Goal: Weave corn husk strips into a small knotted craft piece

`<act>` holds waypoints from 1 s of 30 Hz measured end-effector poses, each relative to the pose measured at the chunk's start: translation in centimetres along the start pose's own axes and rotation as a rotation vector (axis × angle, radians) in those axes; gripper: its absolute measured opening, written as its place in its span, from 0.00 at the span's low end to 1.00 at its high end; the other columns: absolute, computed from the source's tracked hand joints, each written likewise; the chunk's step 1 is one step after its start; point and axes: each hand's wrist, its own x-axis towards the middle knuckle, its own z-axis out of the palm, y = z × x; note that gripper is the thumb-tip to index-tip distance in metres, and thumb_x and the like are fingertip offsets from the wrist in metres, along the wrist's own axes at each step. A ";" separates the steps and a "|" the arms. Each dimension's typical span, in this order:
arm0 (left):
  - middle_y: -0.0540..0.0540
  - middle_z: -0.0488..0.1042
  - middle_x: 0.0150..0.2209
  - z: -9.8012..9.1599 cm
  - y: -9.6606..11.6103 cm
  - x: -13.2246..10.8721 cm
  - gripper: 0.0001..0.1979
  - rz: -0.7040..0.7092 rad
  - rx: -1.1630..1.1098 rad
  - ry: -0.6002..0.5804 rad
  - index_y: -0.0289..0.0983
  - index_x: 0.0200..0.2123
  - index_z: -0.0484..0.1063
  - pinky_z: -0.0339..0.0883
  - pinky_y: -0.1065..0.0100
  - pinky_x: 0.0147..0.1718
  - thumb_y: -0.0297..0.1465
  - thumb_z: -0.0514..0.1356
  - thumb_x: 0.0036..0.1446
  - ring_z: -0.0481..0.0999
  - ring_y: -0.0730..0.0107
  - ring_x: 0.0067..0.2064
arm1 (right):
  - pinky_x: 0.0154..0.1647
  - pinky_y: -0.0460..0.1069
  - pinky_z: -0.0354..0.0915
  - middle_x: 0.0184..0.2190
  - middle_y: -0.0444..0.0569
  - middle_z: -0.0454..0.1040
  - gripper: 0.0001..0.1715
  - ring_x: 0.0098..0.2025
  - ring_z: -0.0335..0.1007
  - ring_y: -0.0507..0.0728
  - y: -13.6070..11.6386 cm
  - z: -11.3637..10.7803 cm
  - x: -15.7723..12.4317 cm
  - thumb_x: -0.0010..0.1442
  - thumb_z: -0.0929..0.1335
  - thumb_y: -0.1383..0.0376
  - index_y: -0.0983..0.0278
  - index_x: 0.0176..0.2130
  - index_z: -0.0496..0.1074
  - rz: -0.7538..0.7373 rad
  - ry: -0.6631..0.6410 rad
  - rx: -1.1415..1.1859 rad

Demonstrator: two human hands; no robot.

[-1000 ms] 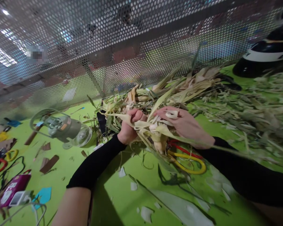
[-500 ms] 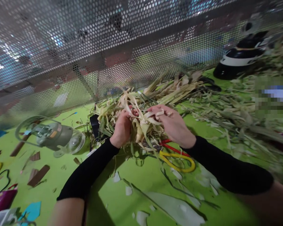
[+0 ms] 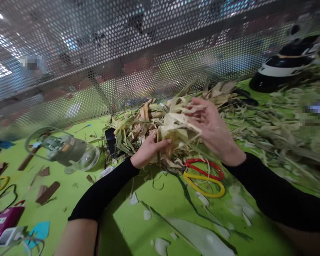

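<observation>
My left hand (image 3: pixel 149 151) is closed around the lower part of a bunch of pale corn husks (image 3: pixel 173 128), its thumb pressed on the front. The right hand (image 3: pixel 216 131) is raised at the bunch's right side, palm toward it. Its fingers are apart and slightly bent among the loose husk strips, somewhat blurred. Behind the hands lies a pile of dried husks (image 3: pixel 130 129). Scissors with one red and one yellow handle (image 3: pixel 214 193) rest below the right hand, their blades partly under husk scraps.
A grey-green lantern (image 3: pixel 69 151) lies on its side at left. A perforated metal screen (image 3: pixel 117 64) runs along the back. At far right stands a black-and-white appliance (image 3: pixel 280 73) beside scattered husks (image 3: pixel 277 135). A large husk leaf (image 3: pixel 194 231) lies in front; a magenta box (image 3: pixel 8 222) sits lower left.
My right hand has moved right and up, its fingers spreading from the husks. The bunch in my left hand has turned and fans out more. The view has shifted slightly.
</observation>
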 end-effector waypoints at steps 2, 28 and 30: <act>0.48 0.78 0.38 0.1 -0.1 0.1 0.20 0.080 -0.019 0.068 0.36 0.41 0.73 0.69 0.69 0.42 0.35 0.73 0.48 0.75 0.74 0.36 | 0.54 0.61 0.67 0.54 0.56 0.76 0.26 0.54 0.73 0.68 0.1 0.0 0.0 0.54 0.77 0.55 0.57 0.51 0.72 -0.031 -0.010 -0.222; 0.51 0.62 0.18 2.3 6.2 0.1 0.27 0.180 -0.647 0.115 0.36 0.20 0.63 0.73 0.70 0.39 0.34 0.45 0.74 0.72 0.75 0.26 | 0.28 0.51 0.70 0.24 0.45 0.76 0.27 0.25 0.71 0.58 0.4 2.6 -0.8 0.58 0.70 0.39 0.59 0.36 0.74 0.466 -0.337 0.041; 0.55 0.55 0.16 3.0 7.0 0.9 0.26 0.182 -0.676 0.182 0.37 0.20 0.59 0.70 0.73 0.34 0.35 0.45 0.74 0.65 0.78 0.21 | 0.24 0.50 0.67 0.22 0.44 0.74 0.23 0.23 0.69 0.56 0.2 3.2 -0.1 0.58 0.70 0.42 0.59 0.33 0.72 0.501 -0.258 0.094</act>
